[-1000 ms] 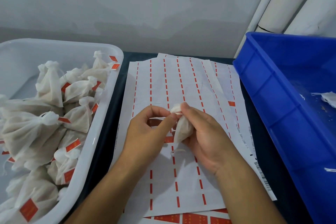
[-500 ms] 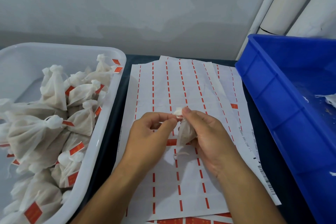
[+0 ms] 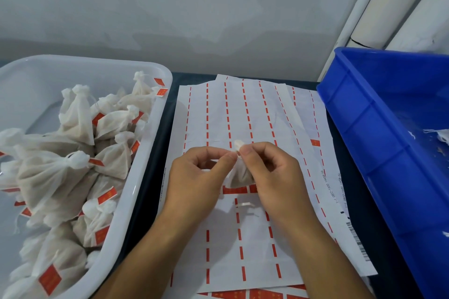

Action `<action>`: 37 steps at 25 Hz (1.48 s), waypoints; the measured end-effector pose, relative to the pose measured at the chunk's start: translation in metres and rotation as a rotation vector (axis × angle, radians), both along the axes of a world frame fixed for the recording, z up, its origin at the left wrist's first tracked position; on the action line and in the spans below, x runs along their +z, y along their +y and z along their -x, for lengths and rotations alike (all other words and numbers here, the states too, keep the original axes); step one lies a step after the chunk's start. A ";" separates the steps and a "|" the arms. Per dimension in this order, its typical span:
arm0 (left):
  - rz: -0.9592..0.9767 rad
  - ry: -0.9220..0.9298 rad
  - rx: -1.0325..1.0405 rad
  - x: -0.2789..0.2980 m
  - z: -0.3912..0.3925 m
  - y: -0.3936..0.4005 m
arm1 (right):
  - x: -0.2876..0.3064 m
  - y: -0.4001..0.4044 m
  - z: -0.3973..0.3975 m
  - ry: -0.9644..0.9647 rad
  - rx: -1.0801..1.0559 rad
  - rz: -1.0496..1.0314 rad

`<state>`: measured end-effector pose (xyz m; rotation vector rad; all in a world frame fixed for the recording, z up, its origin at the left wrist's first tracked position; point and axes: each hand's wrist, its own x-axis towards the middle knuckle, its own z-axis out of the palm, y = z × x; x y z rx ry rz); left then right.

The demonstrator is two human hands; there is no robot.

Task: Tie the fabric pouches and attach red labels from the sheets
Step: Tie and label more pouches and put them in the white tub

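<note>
Left hand (image 3: pixel 194 177) pinching string at neck of small pouch (image 3: pixel 239 175), right hand (image 3: pixel 272 175) gripping pouch, above label sheets (image 3: pixel 243 114), white tub (image 3: pixel 150 153) of tied pouches left, blue bin (image 3: pixel 379 143) right

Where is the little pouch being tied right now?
In the head view, the pouch is at centre, pinched between the left hand and right hand, above the label sheets.

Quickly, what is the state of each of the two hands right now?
Left hand: closed, pinching the drawstring at the neck of the fabric pouch.
Right hand: closed, pinching the neck of the same pouch.
</note>
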<state>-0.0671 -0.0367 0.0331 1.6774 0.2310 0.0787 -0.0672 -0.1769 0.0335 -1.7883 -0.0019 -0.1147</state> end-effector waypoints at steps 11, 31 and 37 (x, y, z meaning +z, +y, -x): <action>0.187 -0.086 0.067 0.007 0.000 0.005 | 0.002 0.006 0.008 -0.218 0.154 0.172; 0.124 -0.274 0.126 0.005 0.001 0.005 | -0.002 -0.005 0.000 -0.060 0.136 0.402; 0.002 -0.320 0.245 -0.001 -0.006 0.011 | -0.001 -0.072 -0.020 0.106 -0.300 0.655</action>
